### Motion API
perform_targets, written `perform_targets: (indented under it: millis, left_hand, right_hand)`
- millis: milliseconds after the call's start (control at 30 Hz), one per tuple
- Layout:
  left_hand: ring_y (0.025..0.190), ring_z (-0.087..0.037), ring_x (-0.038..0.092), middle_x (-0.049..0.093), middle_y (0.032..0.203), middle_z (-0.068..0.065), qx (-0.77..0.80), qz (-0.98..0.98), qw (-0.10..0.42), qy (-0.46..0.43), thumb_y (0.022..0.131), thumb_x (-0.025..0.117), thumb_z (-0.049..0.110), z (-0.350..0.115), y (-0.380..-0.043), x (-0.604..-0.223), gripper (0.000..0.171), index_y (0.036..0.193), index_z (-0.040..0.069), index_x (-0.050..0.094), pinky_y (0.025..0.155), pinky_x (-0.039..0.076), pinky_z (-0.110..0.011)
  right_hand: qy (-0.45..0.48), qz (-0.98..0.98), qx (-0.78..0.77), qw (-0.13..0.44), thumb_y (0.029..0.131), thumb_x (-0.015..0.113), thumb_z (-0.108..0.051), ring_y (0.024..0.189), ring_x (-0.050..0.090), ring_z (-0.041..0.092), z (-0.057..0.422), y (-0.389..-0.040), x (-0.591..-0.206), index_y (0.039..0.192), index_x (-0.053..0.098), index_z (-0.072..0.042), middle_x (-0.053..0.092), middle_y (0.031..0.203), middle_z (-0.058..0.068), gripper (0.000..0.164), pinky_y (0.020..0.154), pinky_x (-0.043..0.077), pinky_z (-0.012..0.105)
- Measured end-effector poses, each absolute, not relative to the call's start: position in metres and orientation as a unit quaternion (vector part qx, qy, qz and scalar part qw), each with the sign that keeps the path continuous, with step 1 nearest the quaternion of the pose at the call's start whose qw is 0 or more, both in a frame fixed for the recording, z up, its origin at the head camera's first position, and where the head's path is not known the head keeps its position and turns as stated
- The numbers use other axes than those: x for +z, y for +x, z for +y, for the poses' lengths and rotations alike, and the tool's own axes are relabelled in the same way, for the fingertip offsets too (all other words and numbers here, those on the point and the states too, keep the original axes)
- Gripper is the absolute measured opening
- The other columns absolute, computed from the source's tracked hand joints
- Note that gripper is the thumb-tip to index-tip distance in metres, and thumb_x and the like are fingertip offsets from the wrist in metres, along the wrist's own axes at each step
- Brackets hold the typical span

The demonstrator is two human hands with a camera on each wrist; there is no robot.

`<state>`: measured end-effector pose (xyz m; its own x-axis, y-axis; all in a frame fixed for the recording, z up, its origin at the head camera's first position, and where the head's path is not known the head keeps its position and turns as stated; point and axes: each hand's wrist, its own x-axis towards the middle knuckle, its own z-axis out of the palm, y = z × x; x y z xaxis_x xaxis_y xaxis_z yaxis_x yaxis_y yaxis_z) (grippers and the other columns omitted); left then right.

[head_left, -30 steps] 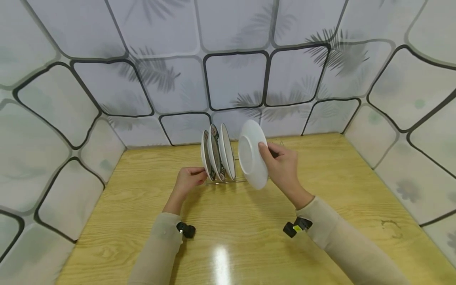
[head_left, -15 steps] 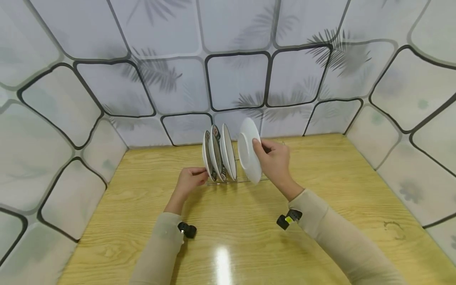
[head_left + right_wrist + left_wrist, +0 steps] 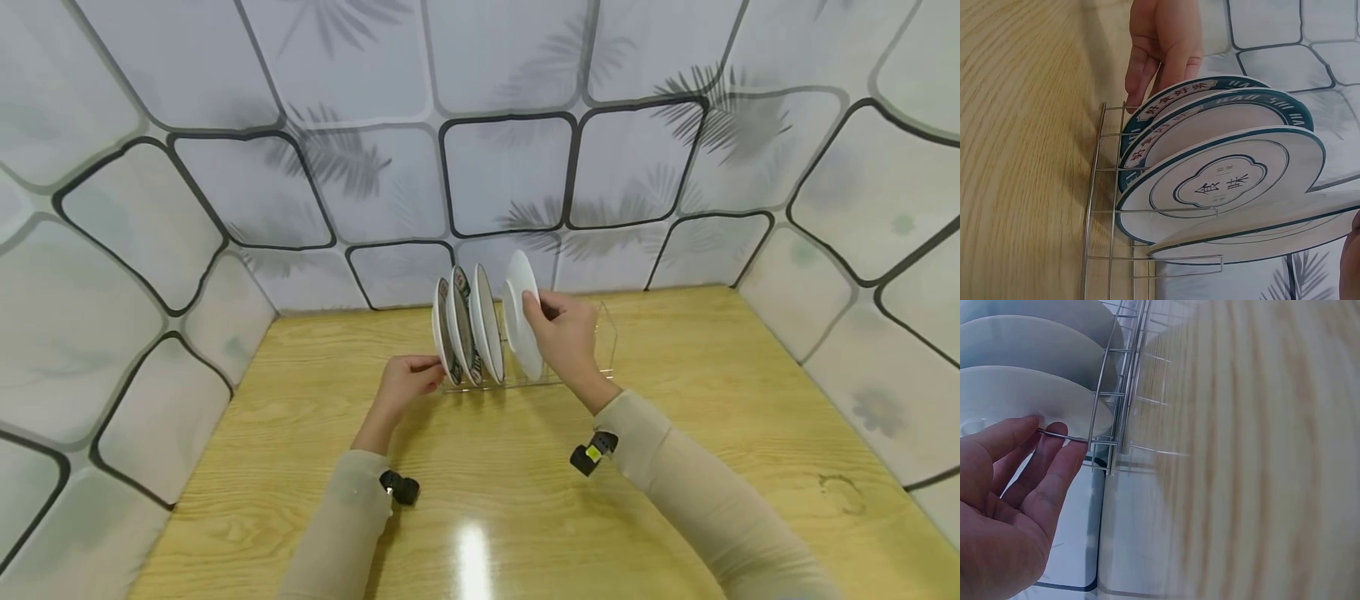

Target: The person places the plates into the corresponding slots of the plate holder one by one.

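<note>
Glossy round plates [image 3: 1219, 178] — wire rack [image 3: 1115, 211]

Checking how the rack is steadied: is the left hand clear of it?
No: in the left wrist view, the fingers of the left hand pinch a wire at the end of the rack.

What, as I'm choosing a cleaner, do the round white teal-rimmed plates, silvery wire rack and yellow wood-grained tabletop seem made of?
Round white teal-rimmed plates: probably glazed ceramic, possibly melamine; smooth, soft sheen.
Silvery wire rack: metal, perhaps steel; thin, shiny rods.
Yellow wood-grained tabletop: wood or laminate, glossy, reflecting a bright streak.
</note>
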<state>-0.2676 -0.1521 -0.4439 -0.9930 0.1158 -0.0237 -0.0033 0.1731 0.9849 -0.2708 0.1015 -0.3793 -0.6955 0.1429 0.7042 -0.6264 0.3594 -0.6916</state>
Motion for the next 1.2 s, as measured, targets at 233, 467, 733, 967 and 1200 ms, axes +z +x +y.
perform_targets:
  millis: [233, 467, 733, 967, 1200]
  left_hand:
    - [0.076, -0.012, 0.067, 0.073, 0.093, -0.016, 0.644, 0.763, 0.041, 0.031, 0.09, 0.068, 0.002, -0.154, -0.275, -0.457, 0.025, 0.112, -0.011, 0.07, 0.078, 0.059, -0.038]
    - [0.077, -0.01, 0.067, 0.074, 0.093, -0.014, 0.644, 0.764, 0.026, 0.027, 0.089, 0.069, 0.004, -0.153, -0.282, -0.469, 0.026, 0.113, -0.009, 0.07, 0.076, 0.059, -0.034]
    - [0.075, -0.009, 0.066, 0.073, 0.093, -0.015, 0.642, 0.766, 0.026, 0.022, 0.089, 0.069, 0.003, -0.154, -0.281, -0.469, 0.026, 0.112, -0.01, 0.07, 0.07, 0.058, -0.025]
    - [0.076, -0.01, 0.066, 0.073, 0.093, -0.015, 0.644, 0.764, 0.029, 0.026, 0.09, 0.068, 0.003, -0.153, -0.282, -0.471, 0.026, 0.113, -0.009, 0.07, 0.071, 0.059, -0.028]
    - [0.08, -0.013, 0.068, 0.073, 0.097, -0.017, 0.643, 0.764, 0.043, 0.033, 0.091, 0.067, 0.003, -0.155, -0.279, -0.462, 0.027, 0.114, -0.011, 0.069, 0.072, 0.059, -0.028]
  right_hand:
    - [0.155, -0.754, 0.534, 0.349, 0.092, 0.068, -0.011, 0.054, 0.065, 0.02, 0.097, -0.28, -0.387, 0.089, 0.077, 0.005, 0.071, 0.07, 0.015, 0.018, 0.047, 0.052, 0.02]
    - [0.152, -0.763, 0.518, 0.355, 0.092, 0.067, -0.01, 0.051, 0.06, 0.016, 0.092, -0.287, -0.394, 0.083, 0.077, 0.004, 0.069, 0.066, 0.011, 0.019, 0.044, 0.049, 0.019]
    - [0.155, -0.781, 0.484, 0.364, 0.093, 0.066, -0.012, 0.047, 0.05, 0.013, 0.087, -0.29, -0.402, 0.07, 0.073, -0.002, 0.062, 0.058, 0.004, 0.026, 0.042, 0.041, 0.022]
    - [0.149, -0.79, 0.473, 0.361, 0.092, 0.067, -0.013, 0.048, 0.049, 0.012, 0.085, -0.289, -0.41, 0.071, 0.073, -0.003, 0.062, 0.058, 0.003, 0.024, 0.042, 0.04, 0.022]
    - [0.154, -0.794, 0.466, 0.359, 0.092, 0.068, -0.015, 0.048, 0.046, 0.01, 0.08, -0.284, -0.413, 0.069, 0.071, -0.005, 0.058, 0.055, 0.001, 0.025, 0.042, 0.036, 0.02]
